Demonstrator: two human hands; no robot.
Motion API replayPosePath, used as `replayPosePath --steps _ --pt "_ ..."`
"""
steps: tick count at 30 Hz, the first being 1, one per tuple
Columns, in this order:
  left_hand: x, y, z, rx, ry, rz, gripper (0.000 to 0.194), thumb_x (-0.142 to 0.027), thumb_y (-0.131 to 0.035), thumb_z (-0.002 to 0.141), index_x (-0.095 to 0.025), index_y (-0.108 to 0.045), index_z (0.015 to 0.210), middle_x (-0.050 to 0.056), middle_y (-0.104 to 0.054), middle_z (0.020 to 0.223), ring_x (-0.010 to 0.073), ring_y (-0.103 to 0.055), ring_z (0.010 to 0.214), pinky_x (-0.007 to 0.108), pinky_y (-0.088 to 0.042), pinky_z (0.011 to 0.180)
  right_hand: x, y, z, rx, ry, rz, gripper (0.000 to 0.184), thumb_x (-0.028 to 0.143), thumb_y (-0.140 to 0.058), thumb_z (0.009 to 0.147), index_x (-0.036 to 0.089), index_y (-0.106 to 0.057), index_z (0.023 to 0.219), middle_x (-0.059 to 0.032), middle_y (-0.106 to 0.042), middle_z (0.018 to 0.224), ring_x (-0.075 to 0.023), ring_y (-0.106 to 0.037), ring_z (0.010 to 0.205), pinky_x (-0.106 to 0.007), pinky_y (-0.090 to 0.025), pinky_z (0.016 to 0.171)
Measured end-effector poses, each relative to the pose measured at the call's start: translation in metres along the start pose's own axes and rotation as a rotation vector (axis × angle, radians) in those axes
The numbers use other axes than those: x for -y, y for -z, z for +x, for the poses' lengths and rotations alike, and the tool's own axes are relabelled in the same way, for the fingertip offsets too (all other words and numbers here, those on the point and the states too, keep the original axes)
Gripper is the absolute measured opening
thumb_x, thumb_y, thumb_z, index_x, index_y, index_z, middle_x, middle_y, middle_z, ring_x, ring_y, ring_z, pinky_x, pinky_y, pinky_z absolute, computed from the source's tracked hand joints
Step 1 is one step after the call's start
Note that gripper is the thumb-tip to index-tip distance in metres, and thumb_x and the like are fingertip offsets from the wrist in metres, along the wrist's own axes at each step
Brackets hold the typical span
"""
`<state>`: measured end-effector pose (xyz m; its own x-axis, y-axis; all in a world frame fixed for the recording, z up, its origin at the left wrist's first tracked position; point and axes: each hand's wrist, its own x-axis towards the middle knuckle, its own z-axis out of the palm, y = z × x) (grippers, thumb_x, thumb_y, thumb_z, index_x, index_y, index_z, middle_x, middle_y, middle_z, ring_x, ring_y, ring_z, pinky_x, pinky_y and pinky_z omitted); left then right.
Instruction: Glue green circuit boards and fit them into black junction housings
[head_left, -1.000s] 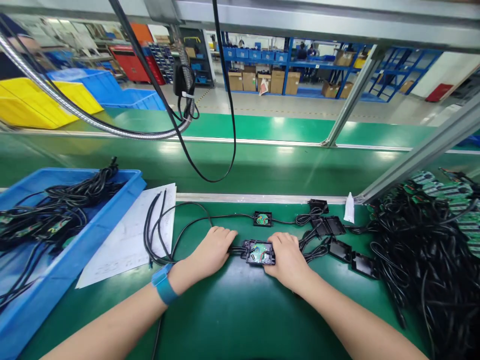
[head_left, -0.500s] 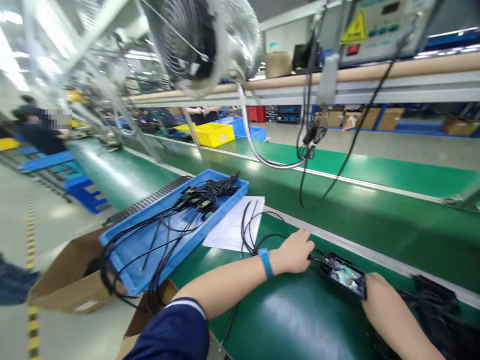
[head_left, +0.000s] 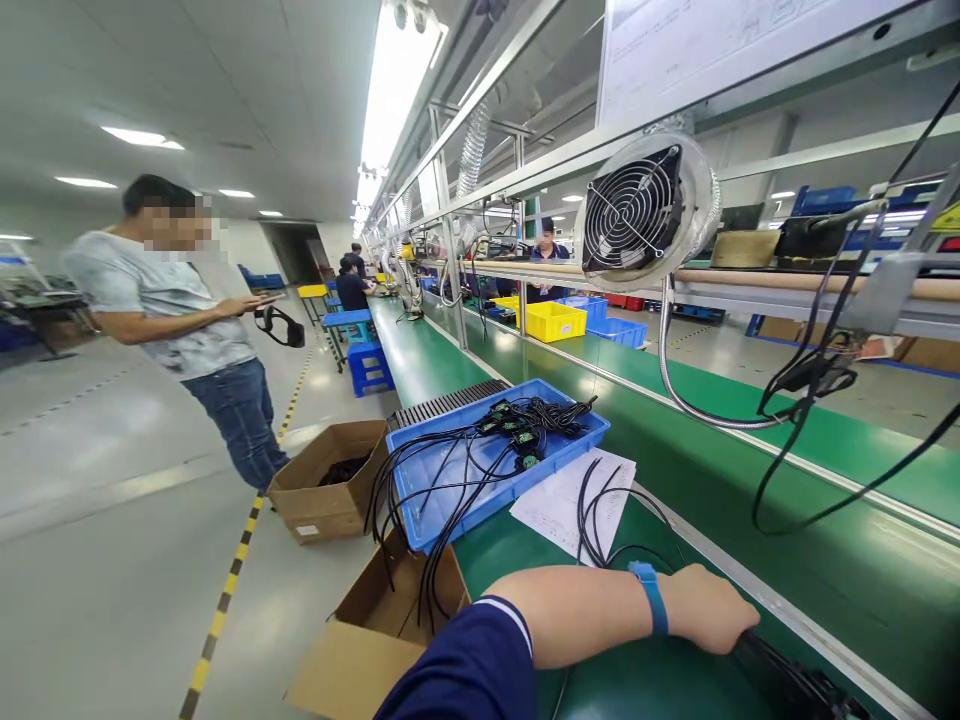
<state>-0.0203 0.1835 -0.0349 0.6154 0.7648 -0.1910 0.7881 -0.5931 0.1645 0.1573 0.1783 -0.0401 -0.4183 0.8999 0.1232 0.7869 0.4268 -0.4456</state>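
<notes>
My left hand (head_left: 711, 606), with a blue band at the wrist, is closed around black cables (head_left: 757, 652) at the lower right. Beyond the fist the cables run into a blurred dark shape (head_left: 817, 695) at the bottom edge, too smeared to make out. My right hand is out of the picture. Left of my forearm, loops of black cable (head_left: 589, 525) lie over a printed white sheet (head_left: 536, 505). Behind it, a blue tray (head_left: 420, 480) holds black cables with small green circuit boards (head_left: 521, 437), and several cable ends hang over its near side.
Cardboard boxes (head_left: 322, 515) stand on the floor left of the green bench (head_left: 487, 545). A person (head_left: 172, 300) holding a flat device stands in the aisle. A fan (head_left: 634, 215) and hanging black cords (head_left: 765, 500) are above the bench. Yellow bins (head_left: 555, 322) sit farther back.
The view has swung left, bringing in the aisle and the standing person. My right hand and the open black case with its circuit board have left the clear view. My left hand stays at the cables.
</notes>
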Motion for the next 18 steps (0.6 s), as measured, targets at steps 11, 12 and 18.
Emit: replayPosePath --steps 11,12,18 --pt "-0.01 0.04 -0.068 -0.294 0.091 0.004 0.018 -0.009 -0.051 0.077 -0.019 -0.063 0.086 0.01 -0.072 0.091 0.025 -0.067 0.087 0.034 -0.047 0.073 0.001 0.074 -0.088 0.118 -0.288 -0.024 0.024 0.016 -0.056 0.069 0.022 -0.067 0.09 -0.0124 -0.072 0.088 -0.0279 -0.069 0.086 -0.038 -0.051 0.077" --pt "-0.006 0.037 -0.069 -0.31 0.084 0.0 0.02 -0.007 -0.049 0.076 -0.018 -0.064 0.086 0.011 -0.072 0.089 0.0257 -0.066 0.088 0.036 -0.047 0.076 0.003 0.081 -0.089 0.12 -0.276 -0.024 0.025 0.01 -0.052 0.071 0.019 -0.065 0.09 -0.0121 -0.072 0.092 -0.0252 -0.068 0.088 -0.034 -0.049 0.077" --pt "0.026 0.014 -0.076 -0.358 0.087 0.036 0.022 -0.006 -0.047 0.073 -0.017 -0.063 0.082 0.013 -0.067 0.081 0.0289 -0.061 0.086 0.04 -0.044 0.08 0.026 0.114 -0.089 0.094 -0.272 -0.116 0.017 0.006 -0.053 0.079 0.014 -0.062 0.091 -0.0131 -0.07 0.099 -0.0234 -0.063 0.09 -0.029 -0.043 0.075"
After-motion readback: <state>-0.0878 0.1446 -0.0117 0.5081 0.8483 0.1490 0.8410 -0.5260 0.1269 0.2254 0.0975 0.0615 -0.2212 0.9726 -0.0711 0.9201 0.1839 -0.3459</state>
